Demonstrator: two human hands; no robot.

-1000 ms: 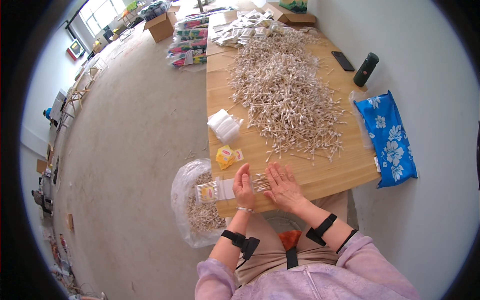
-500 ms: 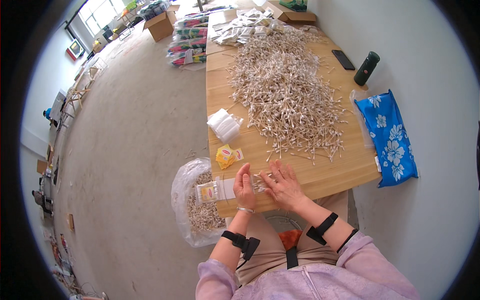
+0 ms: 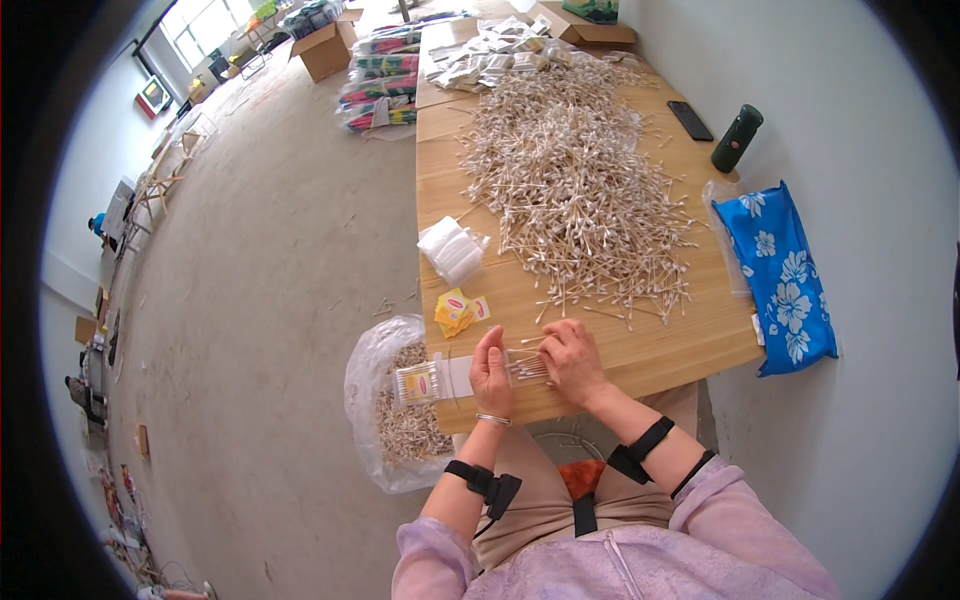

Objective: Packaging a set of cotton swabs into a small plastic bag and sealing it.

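A small row of cotton swabs (image 3: 527, 364) lies on the near table edge between my two hands. My right hand (image 3: 573, 362) has its fingers bent and drawn together on the right ends of these swabs. At their left ends my left hand (image 3: 490, 370) stands on its little-finger side, fingers stretched and palm facing the swabs. Left of it a clear plastic bag (image 3: 457, 376) lies flat on the table. A filled pack of swabs (image 3: 417, 383) with a yellow label sticks out over the left table edge.
A big heap of swabs (image 3: 580, 190) covers the wooden table (image 3: 650, 350). Yellow cards (image 3: 456, 312) and folded clear bags (image 3: 452, 250) sit at the left. A phone (image 3: 690, 120), dark bottle (image 3: 737, 138) and blue floral pouch (image 3: 775, 280) line the right. A swab-filled sack (image 3: 370, 420) stands below.
My right hand's fingers, flat and spread over the swabs before, have curled in at their right ends, leaving more of the swabs showing. My left hand stays in place.
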